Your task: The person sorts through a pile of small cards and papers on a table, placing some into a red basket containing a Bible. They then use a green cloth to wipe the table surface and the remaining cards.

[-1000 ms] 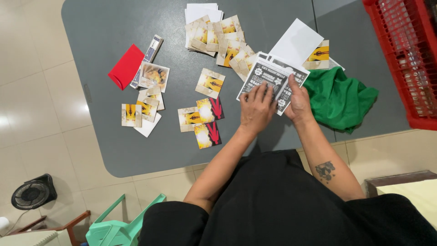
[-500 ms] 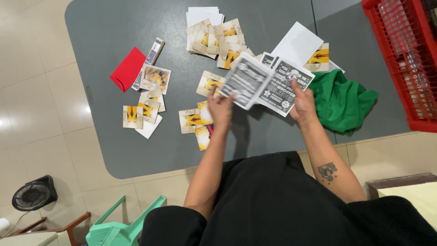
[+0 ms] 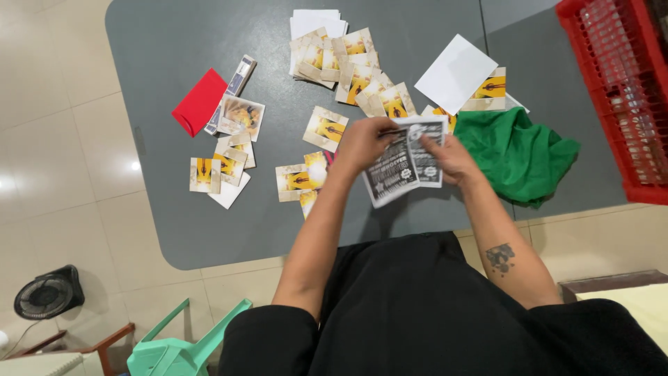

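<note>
Leaflet: black-and-white printed sheet (image 3: 407,163), centre of the frame, lifted off the table and folded along a middle crease so its two halves overlap.
Left hand: (image 3: 363,143) pinches the leaflet's upper left edge, thumb over the top, steadying that half against the fold.
Right hand: (image 3: 452,157) grips the leaflet's right edge, fingers curled behind the paper, pressing that half over.
Table: grey top (image 3: 174,63), serving as the sorting surface.
Cards: small yellow-and-cream picture cards, fanned in a loose heap at upper centre (image 3: 355,66); others lie scattered singly at centre left (image 3: 205,174), within arm's reach.
White sheets: one blank sheet (image 3: 456,73) upper right, overlapping a card.
Red envelope: (image 3: 200,101) upper left, beside a narrow striped slip.
Green cloth: (image 3: 518,153) bunched just right of the hands.
Red crate: (image 3: 616,90) right edge of the frame.
Floor items: fan (image 3: 45,296) and green chair (image 3: 181,345), lower left.
</note>
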